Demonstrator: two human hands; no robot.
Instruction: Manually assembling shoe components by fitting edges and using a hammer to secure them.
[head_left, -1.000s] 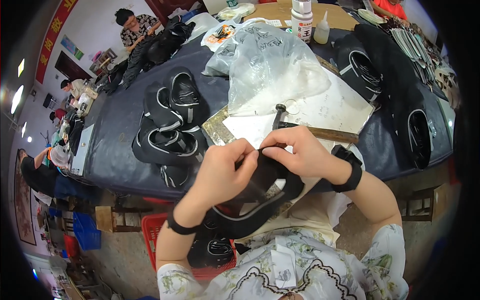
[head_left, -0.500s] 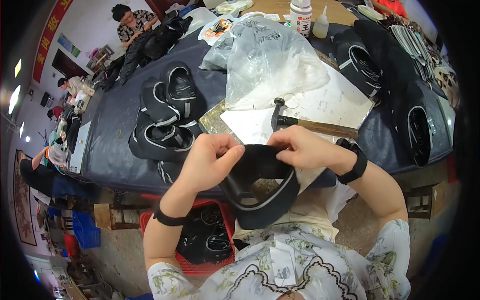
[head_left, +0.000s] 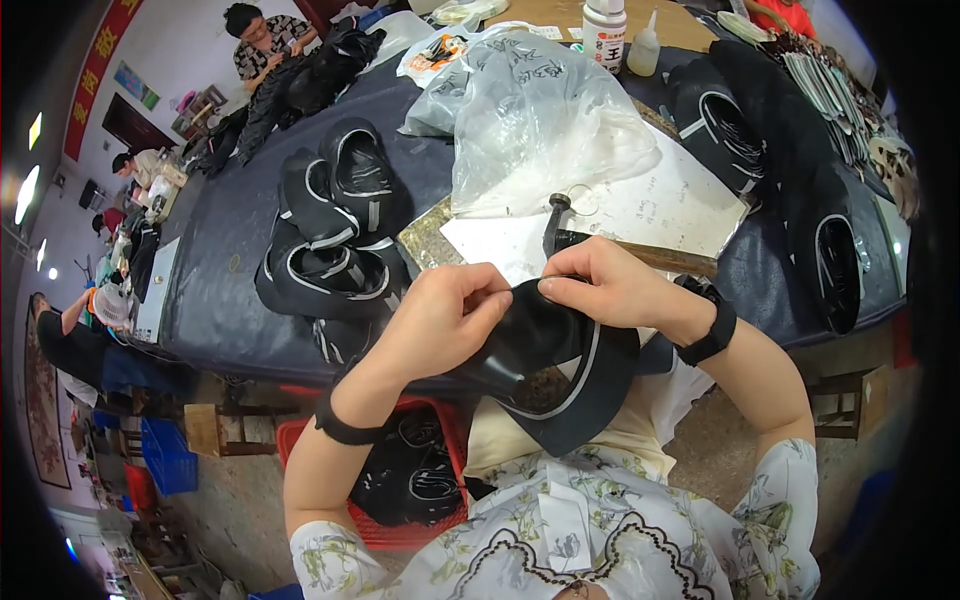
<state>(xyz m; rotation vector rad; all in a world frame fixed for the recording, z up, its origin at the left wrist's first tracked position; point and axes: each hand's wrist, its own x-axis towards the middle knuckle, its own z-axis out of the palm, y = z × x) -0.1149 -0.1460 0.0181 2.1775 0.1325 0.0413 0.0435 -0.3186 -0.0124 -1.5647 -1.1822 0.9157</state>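
A black shoe upper [head_left: 607, 385] with a pale grey edge line hangs in front of me, over the near edge of the table. My left hand [head_left: 448, 318] pinches its top edge from the left. Close beside it, my right hand [head_left: 600, 288] pinches the same edge between thumb and fingers. The upper's open loop faces me, and its dark inside shows. Just beyond my right hand lies a hammer [head_left: 660, 257] with a wooden handle, partly covered by that hand. Left of my hands, several similar black uppers [head_left: 315, 270] are piled on the table.
A clear plastic bag [head_left: 545, 130] covers part of a white board [head_left: 690, 205]. Behind stand a white bottle [head_left: 603, 35] and a small squeeze bottle [head_left: 644, 52]. More black uppers [head_left: 838, 265] lie at right. A red basket [head_left: 300, 440] with black pieces is below left. Other people work farther off.
The upper has turned and swung to the right, showing more of its side. My hands have drawn closer together along its top edge.
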